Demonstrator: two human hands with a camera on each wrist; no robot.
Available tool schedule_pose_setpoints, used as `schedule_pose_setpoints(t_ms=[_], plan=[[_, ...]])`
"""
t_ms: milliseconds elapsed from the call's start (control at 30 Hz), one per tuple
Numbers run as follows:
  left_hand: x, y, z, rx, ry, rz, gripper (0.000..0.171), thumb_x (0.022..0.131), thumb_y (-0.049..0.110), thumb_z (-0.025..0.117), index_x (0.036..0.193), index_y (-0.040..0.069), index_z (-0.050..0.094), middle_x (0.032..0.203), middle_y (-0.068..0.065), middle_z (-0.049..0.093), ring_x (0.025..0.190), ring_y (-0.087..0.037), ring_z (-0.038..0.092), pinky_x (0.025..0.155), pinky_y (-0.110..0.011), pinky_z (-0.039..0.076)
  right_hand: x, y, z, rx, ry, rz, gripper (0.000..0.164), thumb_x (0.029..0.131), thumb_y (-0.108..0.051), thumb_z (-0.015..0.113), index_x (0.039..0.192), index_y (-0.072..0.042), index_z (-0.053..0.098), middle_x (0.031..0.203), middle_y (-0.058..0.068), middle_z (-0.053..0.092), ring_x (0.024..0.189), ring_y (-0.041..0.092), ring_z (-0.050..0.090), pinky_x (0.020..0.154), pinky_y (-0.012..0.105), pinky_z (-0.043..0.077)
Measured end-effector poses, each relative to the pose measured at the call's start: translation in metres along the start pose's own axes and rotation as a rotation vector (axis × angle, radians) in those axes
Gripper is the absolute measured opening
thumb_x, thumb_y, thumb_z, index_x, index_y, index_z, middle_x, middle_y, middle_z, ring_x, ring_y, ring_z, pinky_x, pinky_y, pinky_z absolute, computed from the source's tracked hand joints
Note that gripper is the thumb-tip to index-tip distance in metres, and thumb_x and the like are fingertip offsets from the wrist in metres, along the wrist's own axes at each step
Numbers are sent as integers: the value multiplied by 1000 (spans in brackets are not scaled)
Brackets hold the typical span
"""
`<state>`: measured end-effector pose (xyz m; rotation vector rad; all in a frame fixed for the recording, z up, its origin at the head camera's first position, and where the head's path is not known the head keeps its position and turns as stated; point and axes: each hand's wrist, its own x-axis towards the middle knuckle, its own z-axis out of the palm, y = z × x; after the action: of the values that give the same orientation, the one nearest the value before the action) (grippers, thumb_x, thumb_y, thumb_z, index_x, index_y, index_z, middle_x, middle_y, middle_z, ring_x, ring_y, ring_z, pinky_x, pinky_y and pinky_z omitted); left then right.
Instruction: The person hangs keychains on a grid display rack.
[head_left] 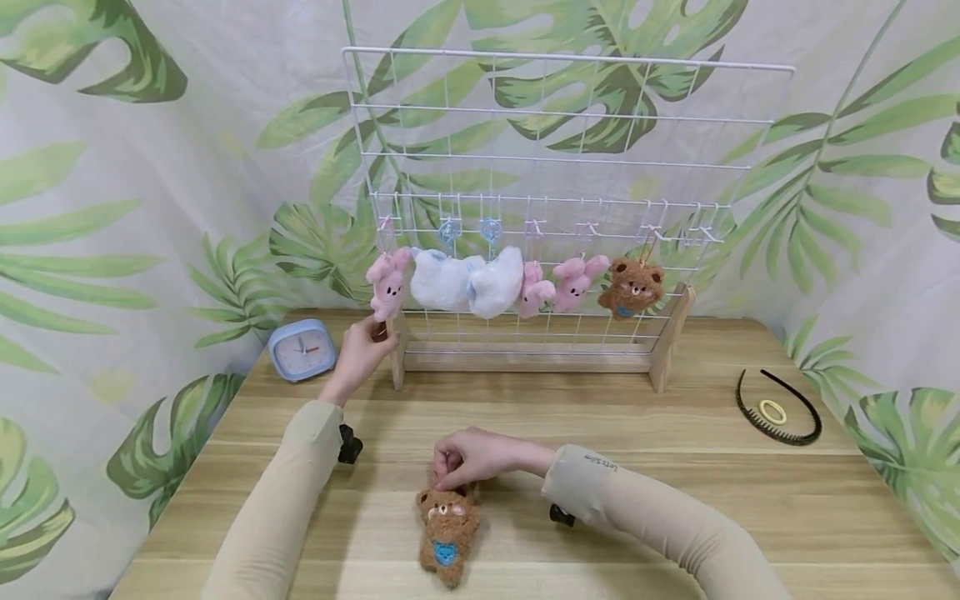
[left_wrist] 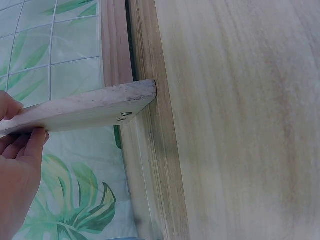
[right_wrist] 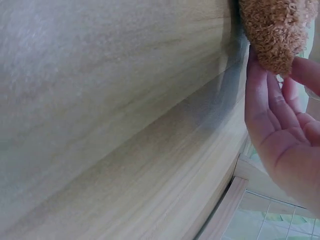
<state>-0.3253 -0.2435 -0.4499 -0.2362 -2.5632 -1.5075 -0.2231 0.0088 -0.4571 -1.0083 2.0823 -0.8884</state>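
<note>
My left hand (head_left: 362,354) is at the left end of the white wire grid rack (head_left: 577,158). It pinches the rack's wooden side leg (left_wrist: 95,105), thumb on one face and fingers on the other in the left wrist view. Near the front of the table, my right hand (head_left: 480,456) pinches a brown bear plush keychain (head_left: 450,521) at the top of its head. The bear has a blue patch on its belly and is face up, low over or on the tabletop; I cannot tell which. In the right wrist view its curly fur (right_wrist: 275,32) shows beside the fingers.
From the rack's hooks hang pink rabbit plushes (head_left: 388,283), white fluffy plushes (head_left: 495,282) and another brown bear (head_left: 634,287). A blue clock (head_left: 302,350) stands left of the rack. At right lie a black headband (head_left: 787,437) and a yellow ring (head_left: 772,412) on the wooden table (head_left: 675,483).
</note>
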Motion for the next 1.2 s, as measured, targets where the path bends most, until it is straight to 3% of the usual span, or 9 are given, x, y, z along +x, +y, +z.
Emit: schedule_pose_setpoints(t_ms=[200, 367, 567, 733, 967, 1200], plan=[[1, 1, 0, 3, 3, 2, 37, 95, 12, 57, 129, -2, 61, 122, -25, 68, 115, -33, 64, 78, -9, 48, -2, -4, 0, 68, 15, -11, 13, 88, -2, 71, 83, -5, 59, 88, 8, 76, 72, -4, 62, 62, 11, 45], [1, 1, 0, 8, 3, 9, 36, 96, 13, 58, 128, -2, 61, 120, -25, 68, 112, -33, 64, 76, -8, 48, -7, -6, 0, 151, 49, -51, 12, 88, -2, 72, 88, -1, 60, 95, 17, 77, 80, -2, 69, 71, 11, 51], [1, 1, 0, 19, 1, 13, 38, 96, 13, 57, 130, -3, 60, 120, -25, 68, 113, -34, 65, 80, -13, 51, -16, -7, -1, 143, 143, -114, 14, 88, -9, 73, 97, -2, 64, 92, 15, 78, 77, -2, 70, 77, 13, 55], [2, 1, 0, 24, 13, 13, 38, 95, 11, 58, 129, -4, 60, 121, -25, 68, 114, -34, 65, 83, -15, 52, -24, -12, -5, 118, 182, -150, 20, 89, -9, 72, 105, 2, 68, 94, 15, 78, 78, 3, 72, 73, 18, 58], [2, 1, 0, 15, 12, 11, 38, 94, 12, 58, 129, -4, 60, 120, -25, 68, 114, -33, 65, 81, -13, 51, -35, -23, -10, 70, 194, -164, 10, 93, -8, 67, 97, -5, 76, 92, 11, 77, 79, 17, 73, 68, 20, 59], [1, -1, 0, 14, -1, 6, 40, 96, 14, 58, 132, -3, 58, 122, -26, 67, 115, -35, 65, 83, -14, 52, -48, -30, -9, 28, 267, -210, 5, 92, -11, 69, 93, -8, 73, 90, 7, 77, 78, -1, 69, 73, 17, 58]])
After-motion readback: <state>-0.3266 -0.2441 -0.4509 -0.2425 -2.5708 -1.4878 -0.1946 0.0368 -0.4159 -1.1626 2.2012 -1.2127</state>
